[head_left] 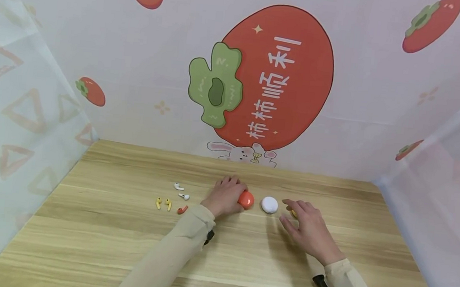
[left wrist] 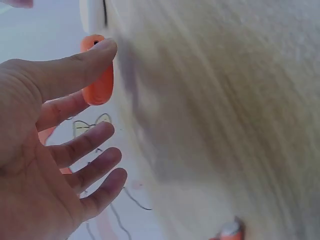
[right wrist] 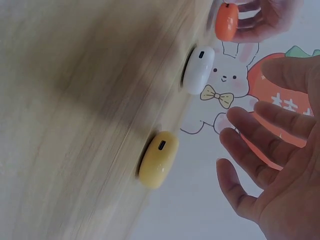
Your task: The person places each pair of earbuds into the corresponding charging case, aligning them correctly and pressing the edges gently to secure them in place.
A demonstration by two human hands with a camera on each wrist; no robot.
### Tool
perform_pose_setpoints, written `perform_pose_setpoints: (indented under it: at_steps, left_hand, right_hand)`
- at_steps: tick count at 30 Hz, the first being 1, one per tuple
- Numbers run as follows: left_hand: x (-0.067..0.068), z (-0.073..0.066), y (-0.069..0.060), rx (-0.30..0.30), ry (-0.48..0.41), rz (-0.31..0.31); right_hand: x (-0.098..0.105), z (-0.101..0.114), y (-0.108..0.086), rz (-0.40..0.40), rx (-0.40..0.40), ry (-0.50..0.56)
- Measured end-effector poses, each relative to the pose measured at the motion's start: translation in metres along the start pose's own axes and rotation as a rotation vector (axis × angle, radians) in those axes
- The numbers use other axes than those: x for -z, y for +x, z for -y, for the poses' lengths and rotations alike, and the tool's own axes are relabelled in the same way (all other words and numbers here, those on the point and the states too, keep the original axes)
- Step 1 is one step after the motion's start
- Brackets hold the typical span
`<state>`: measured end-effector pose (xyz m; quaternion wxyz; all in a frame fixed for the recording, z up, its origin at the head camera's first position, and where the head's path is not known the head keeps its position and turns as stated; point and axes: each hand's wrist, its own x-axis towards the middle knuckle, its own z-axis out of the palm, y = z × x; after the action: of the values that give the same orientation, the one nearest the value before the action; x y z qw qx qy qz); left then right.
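Note:
My left hand [head_left: 225, 197] pinches the side of a round, glossy orange-red earbud case [head_left: 247, 200] between thumb and index finger; the other fingers spread loosely in the left wrist view. Just right of it sits a white earbud case [head_left: 269, 205], touched by neither hand. My right hand [head_left: 309, 228] hovers with relaxed fingers beside a yellow earbud case [right wrist: 159, 160], apart from it. In the head view that hand hides most of the yellow case. All three cases have closed lids.
Left of my left hand lie two white earbuds [head_left: 183, 197], two yellow earbuds [head_left: 168, 204] and a red earbud [head_left: 182, 209] on the wooden table [head_left: 112, 243]. A printed white backdrop [head_left: 158, 72] rises behind the table, with pale curtains at both sides.

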<state>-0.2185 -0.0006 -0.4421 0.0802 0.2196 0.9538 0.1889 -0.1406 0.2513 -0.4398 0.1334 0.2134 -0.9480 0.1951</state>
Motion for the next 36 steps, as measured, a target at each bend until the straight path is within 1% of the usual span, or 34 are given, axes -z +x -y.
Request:
perform_pose_setpoints:
  at_steps: [4, 7, 12, 14, 19, 23, 28, 31, 36]
  left_hand:
    - [0.005, -0.004, -0.005, -0.04, 0.043, -0.055]
    - [0.01, -0.007, -0.01, -0.072, 0.066, -0.101]
    - [0.018, -0.013, -0.02, -0.121, 0.088, -0.18]
    - [0.021, -0.015, -0.025, -0.139, 0.11, -0.215]
    - [0.029, -0.018, -0.035, -0.187, 0.158, -0.299]
    - [0.033, -0.018, -0.042, -0.234, 0.188, -0.364]
    - [0.037, -0.015, -0.048, -0.304, 0.197, -0.443]
    - [0.039, -0.014, -0.051, -0.338, 0.192, -0.48]
    - [0.041, -0.012, -0.054, -0.373, 0.203, -0.529]
  right_hand:
    - [-0.001, 0.002, 0.002, -0.004, 0.023, 0.021]
    - [-0.001, 0.006, 0.005, 0.009, 0.025, 0.04]
    - [-0.001, 0.013, 0.011, 0.048, -0.01, 0.069]
    - [-0.001, 0.017, 0.014, 0.059, -0.024, 0.089]
    - [0.0, 0.025, 0.021, 0.083, -0.058, 0.17]
    - [0.0, 0.031, 0.027, 0.104, -0.077, 0.236]
    - [-0.001, 0.037, 0.035, 0.111, -0.05, 0.312]
    - [-0.001, 0.041, 0.04, 0.113, -0.039, 0.359]
    - [-0.001, 0.049, 0.048, 0.106, -0.037, 0.441]
